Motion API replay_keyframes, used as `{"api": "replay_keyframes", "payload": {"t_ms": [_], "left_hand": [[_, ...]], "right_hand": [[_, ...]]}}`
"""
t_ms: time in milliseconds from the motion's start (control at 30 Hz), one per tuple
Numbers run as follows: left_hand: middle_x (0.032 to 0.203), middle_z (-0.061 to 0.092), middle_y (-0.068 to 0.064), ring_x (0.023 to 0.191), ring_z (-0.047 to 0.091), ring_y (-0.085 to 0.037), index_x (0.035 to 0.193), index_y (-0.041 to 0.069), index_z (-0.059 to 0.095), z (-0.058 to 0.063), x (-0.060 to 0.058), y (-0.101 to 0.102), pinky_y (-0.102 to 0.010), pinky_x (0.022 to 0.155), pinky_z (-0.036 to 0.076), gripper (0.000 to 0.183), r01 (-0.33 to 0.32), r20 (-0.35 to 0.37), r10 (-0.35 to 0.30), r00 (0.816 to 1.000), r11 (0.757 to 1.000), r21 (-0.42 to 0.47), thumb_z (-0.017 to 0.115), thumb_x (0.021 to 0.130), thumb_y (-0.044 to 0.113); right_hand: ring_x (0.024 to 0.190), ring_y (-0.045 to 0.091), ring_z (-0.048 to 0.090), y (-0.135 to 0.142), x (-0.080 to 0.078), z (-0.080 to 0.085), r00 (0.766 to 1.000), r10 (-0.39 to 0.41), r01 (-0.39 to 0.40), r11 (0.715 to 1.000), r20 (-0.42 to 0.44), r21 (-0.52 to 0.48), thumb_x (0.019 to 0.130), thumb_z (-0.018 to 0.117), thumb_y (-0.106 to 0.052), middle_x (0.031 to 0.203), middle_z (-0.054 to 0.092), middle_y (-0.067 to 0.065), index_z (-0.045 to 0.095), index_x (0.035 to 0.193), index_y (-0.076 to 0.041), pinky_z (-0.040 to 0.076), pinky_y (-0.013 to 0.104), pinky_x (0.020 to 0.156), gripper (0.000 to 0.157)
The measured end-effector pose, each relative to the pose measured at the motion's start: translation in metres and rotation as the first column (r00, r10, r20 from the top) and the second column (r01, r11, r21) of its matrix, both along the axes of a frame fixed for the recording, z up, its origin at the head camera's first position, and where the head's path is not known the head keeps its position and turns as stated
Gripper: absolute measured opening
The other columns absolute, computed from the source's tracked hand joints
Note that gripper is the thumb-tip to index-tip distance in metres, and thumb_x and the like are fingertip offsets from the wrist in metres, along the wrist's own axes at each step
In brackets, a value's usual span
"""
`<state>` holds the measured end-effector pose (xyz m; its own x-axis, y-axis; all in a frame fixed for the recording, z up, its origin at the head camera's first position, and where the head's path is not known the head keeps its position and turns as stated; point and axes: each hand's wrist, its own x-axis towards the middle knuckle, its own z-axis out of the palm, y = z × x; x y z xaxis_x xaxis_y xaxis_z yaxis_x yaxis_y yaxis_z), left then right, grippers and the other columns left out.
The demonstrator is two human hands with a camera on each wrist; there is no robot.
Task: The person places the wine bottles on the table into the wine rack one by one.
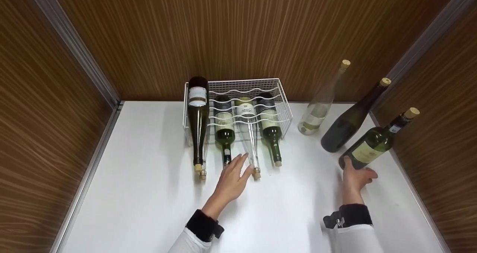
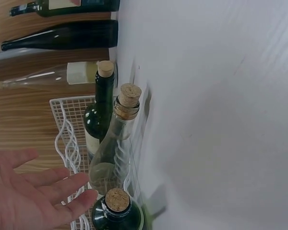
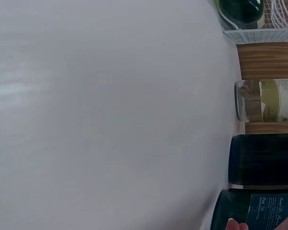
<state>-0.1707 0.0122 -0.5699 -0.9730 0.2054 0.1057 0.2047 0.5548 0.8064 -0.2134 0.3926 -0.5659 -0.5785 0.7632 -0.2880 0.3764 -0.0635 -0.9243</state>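
In the head view my left hand (image 1: 233, 180) reaches over the bottle necks with its fingers spread, near a clear corked bottle (image 1: 251, 133) and a green bottle (image 1: 224, 133), both lying in a white wire rack (image 1: 285, 115). Its palm and fingers (image 2: 69, 189) hold nothing in the left wrist view. On the right, my right hand (image 1: 356, 176) is at the base of an upright green wine bottle (image 1: 367, 150), thumb against its side and fingers spread. Only fingertips (image 3: 236, 225) and part of that bottle (image 3: 235, 206) show in the right wrist view.
A dark bottle (image 1: 198, 122) lies at the rack's left and another green bottle (image 1: 271, 126) at its right. An upright clear bottle (image 1: 316, 113) and a dark bottle (image 1: 346, 126) stand right of the rack. Wood-patterned panels (image 1: 238, 33) border the white table (image 1: 141, 171).
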Motion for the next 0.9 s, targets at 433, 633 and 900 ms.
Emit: {"api": "replay_keyframes", "payload": {"t_ms": [433, 633, 900], "left_hand": [[0.156, 0.031, -0.014, 0.138, 0.031, -0.043, 0.153, 0.018, 0.036, -0.002, 0.001, 0.001, -0.060, 0.111, 0.022, 0.061, -0.007, 0.023, 0.008, 1.000, 0.999, -0.033, 0.035, 0.104, 0.053], [0.155, 0.032, -0.018, 0.137, 0.033, -0.044, 0.153, 0.014, 0.037, -0.005, 0.002, 0.000, -0.060, 0.110, 0.024, 0.063, 0.000, -0.019, -0.001, 1.000, 0.998, -0.062, 0.033, 0.104, 0.054], [0.154, 0.033, -0.019, 0.136, 0.035, -0.045, 0.152, 0.014, 0.037, -0.008, 0.003, -0.003, -0.061, 0.108, 0.027, 0.067, -0.001, -0.029, -0.001, 1.000, 0.998, -0.065, 0.030, 0.103, 0.058]], "right_hand": [[0.144, 0.019, 0.018, 0.017, -0.014, 0.001, 0.998, 0.010, -0.001, 0.992, -0.067, 0.129, 0.083, 0.076, -0.032, 0.156, 0.014, 0.011, 0.006, 0.155, -0.018, 0.012, 0.025, 0.115, 0.102], [0.143, 0.012, 0.019, 0.023, -0.021, 0.001, 0.991, 0.026, -0.010, 0.993, -0.134, 0.118, 0.082, 0.078, -0.021, 0.158, 0.020, 0.003, 0.005, 0.156, -0.022, 0.011, 0.023, 0.114, 0.104], [0.143, 0.009, 0.021, 0.025, -0.026, 0.000, 0.993, 0.023, -0.011, 0.995, -0.118, 0.104, 0.082, 0.079, -0.020, 0.157, 0.024, -0.001, 0.010, 0.155, -0.024, 0.011, 0.022, 0.114, 0.101]]}}
